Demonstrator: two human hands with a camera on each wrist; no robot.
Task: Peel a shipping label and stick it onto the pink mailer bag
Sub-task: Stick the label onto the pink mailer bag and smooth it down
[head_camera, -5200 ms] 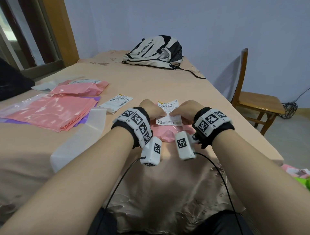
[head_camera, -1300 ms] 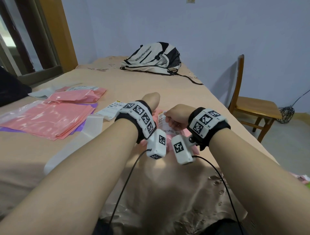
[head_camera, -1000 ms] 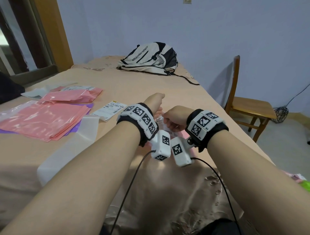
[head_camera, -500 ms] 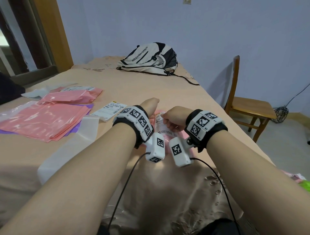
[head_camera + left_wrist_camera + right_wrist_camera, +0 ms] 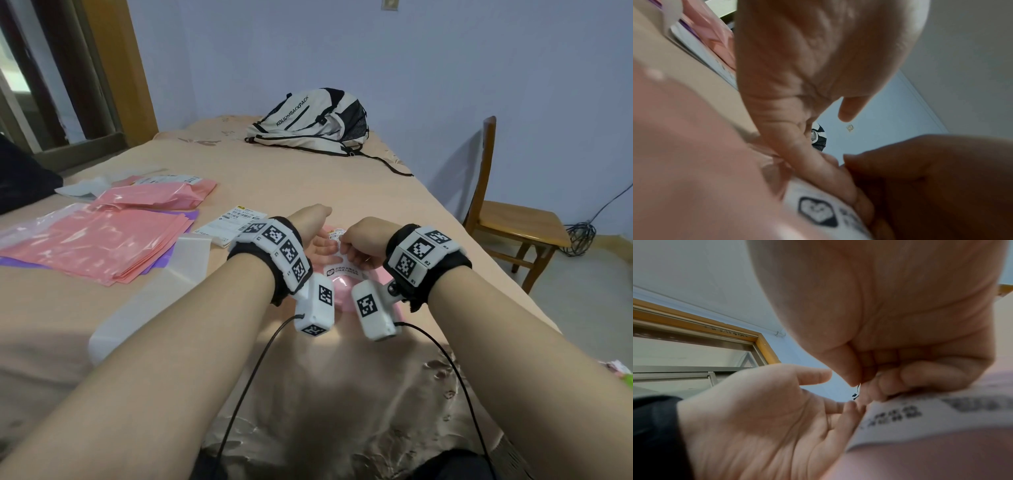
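Note:
A pink mailer bag (image 5: 337, 291) lies on the bed in front of me, mostly hidden by my wrists. On top of it is a white shipping label (image 5: 343, 271) with black print. My right hand (image 5: 349, 253) has its fingers curled and pinches the label's upper part. In the right wrist view the thumb and fingers meet on the label (image 5: 920, 415) above the mailer (image 5: 931, 459). My left hand (image 5: 322, 244) is flat with straight fingers, its edge lying along the label's left side. The left wrist view shows those fingers (image 5: 818, 167) lying against the label (image 5: 824, 209).
A stack of flat pink mailers (image 5: 102, 240) lies at left, with filled pink bags (image 5: 161, 195) behind. Spare label sheets (image 5: 233, 222) and a white backing strip (image 5: 185, 263) lie beside my left wrist. A backpack (image 5: 308, 120) sits far back. A wooden chair (image 5: 513, 219) stands past the bed's right edge.
My left hand has come down from its raised position one second ago and now lies flat beside the label. The right hand keeps its pinch on the label.

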